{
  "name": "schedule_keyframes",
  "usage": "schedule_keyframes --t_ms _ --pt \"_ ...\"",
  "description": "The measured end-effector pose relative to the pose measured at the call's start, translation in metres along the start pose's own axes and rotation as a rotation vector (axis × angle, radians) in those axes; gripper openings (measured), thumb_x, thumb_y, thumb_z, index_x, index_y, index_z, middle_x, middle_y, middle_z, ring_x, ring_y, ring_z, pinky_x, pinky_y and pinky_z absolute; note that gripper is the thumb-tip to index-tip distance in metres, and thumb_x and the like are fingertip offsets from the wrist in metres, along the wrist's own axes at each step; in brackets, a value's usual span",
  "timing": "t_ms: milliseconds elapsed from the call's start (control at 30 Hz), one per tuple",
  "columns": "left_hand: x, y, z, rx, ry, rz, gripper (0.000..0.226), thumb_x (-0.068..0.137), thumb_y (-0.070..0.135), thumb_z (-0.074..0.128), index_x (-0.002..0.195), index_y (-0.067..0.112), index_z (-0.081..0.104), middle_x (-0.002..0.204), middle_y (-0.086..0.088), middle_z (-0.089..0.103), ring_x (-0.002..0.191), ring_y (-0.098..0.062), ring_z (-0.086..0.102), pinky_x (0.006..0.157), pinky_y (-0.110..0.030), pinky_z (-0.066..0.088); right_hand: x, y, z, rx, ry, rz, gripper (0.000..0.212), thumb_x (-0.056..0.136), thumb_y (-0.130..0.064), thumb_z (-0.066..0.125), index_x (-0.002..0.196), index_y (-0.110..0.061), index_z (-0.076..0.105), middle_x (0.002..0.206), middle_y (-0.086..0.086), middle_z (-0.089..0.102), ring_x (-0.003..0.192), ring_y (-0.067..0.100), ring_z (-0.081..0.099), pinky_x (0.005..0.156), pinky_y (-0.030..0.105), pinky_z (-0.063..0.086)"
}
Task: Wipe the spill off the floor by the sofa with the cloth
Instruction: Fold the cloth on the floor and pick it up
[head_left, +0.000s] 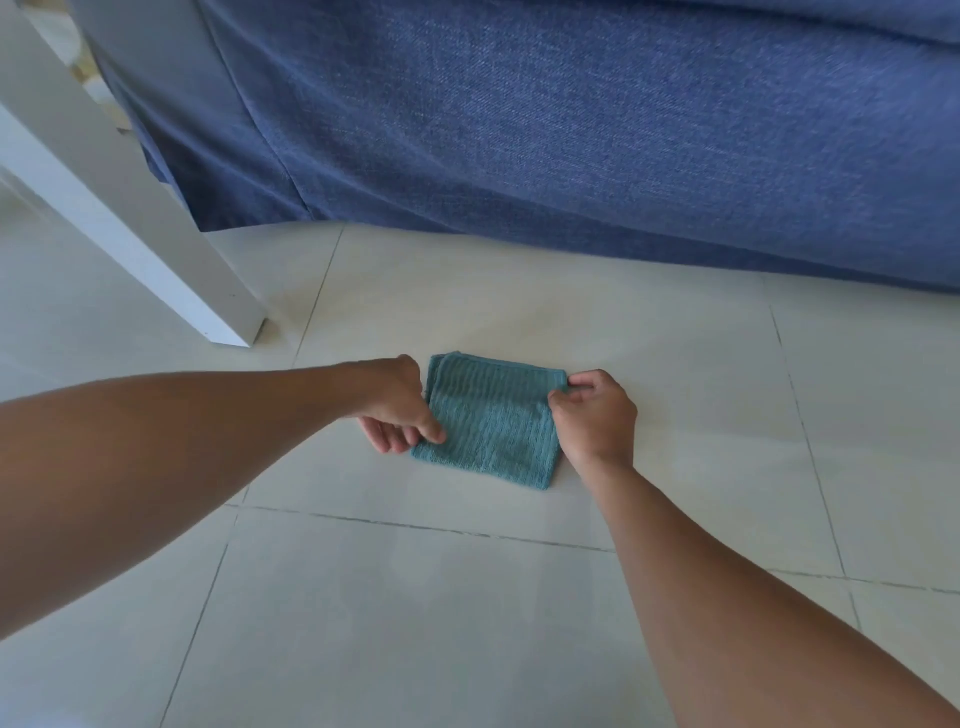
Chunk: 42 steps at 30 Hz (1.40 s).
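A teal ribbed cloth (491, 421), folded into a small rectangle, lies flat on the pale tiled floor (467, 597) in front of the blue sofa (571, 130). My left hand (397, 408) pinches the cloth's left edge, thumb on top and fingers under it. At the far right corner my right hand (595, 415) grips the cloth between thumb and fingers. No spill shows clearly on the tiles; a faint yellowish tint lies just beyond the cloth.
A white furniture leg (156, 228) slants down to the floor at the left, close to the sofa's corner. The sofa's fabric skirt reaches the floor across the top. Dark grout lines cross the tiles.
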<state>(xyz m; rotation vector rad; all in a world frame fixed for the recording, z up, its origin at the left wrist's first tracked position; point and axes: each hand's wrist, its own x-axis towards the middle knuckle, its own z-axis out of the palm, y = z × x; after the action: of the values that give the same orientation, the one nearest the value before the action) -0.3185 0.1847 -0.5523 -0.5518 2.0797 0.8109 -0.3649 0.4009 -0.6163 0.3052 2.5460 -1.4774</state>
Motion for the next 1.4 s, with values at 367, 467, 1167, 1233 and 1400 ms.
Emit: schedule_keyframes --t_ms 367,467,1167,1233,1400 --pt "-0.009 -0.010 0.016 0.082 -0.045 -0.102 0.036 0.087 0.010 0.076 0.116 -0.006 0.061 0.093 -0.014 0.077 0.080 -0.023 0.074 0.080 -0.034 0.062 0.000 0.003 0.003 -0.082 -0.026 -0.087 0.011 0.091 -0.003 0.067 0.102 -0.006 0.068 0.074 -0.004 0.062 0.062 0.004 0.057 0.058 0.013 0.043" --pt "-0.012 -0.007 0.015 0.216 -0.073 -0.108 0.019 0.089 0.017 0.074 0.097 0.000 0.069 0.091 -0.010 0.077 0.078 -0.021 0.073 0.081 -0.035 0.062 -0.001 0.001 0.004 -0.102 -0.026 -0.119 0.008 0.092 -0.005 0.067 0.099 -0.008 0.069 0.073 -0.002 0.063 0.060 0.007 0.057 0.057 0.017 0.043" --pt "0.025 0.021 -0.010 0.710 0.388 0.326 0.036 0.095 0.017 0.060 0.130 0.012 0.051 0.121 -0.010 0.047 0.097 -0.029 0.060 0.080 -0.038 0.052 0.015 -0.027 -0.001 -0.382 -0.252 -0.111 0.012 0.091 -0.007 0.057 0.100 -0.012 0.063 0.090 0.004 0.066 0.067 0.021 0.064 0.059 0.027 0.050" --pt "0.027 0.023 -0.012 0.684 0.388 0.324 0.035 0.094 0.014 0.061 0.127 0.013 0.054 0.120 -0.009 0.047 0.092 -0.027 0.058 0.075 -0.035 0.051 0.017 -0.027 -0.005 -0.421 -0.303 -0.134 0.010 0.091 -0.007 0.058 0.090 -0.008 0.068 0.080 0.005 0.063 0.062 0.021 0.058 0.053 0.024 0.042" --pt "0.035 0.021 -0.016 0.645 0.347 0.314 0.021 0.094 0.018 0.060 0.115 0.021 0.058 0.120 -0.003 0.047 0.097 -0.020 0.047 0.080 -0.035 0.046 0.020 -0.027 -0.017 -0.333 -0.332 -0.152 0.011 0.086 -0.009 0.064 0.088 -0.015 0.072 0.076 -0.002 0.063 0.065 0.015 0.055 0.050 0.014 0.039"
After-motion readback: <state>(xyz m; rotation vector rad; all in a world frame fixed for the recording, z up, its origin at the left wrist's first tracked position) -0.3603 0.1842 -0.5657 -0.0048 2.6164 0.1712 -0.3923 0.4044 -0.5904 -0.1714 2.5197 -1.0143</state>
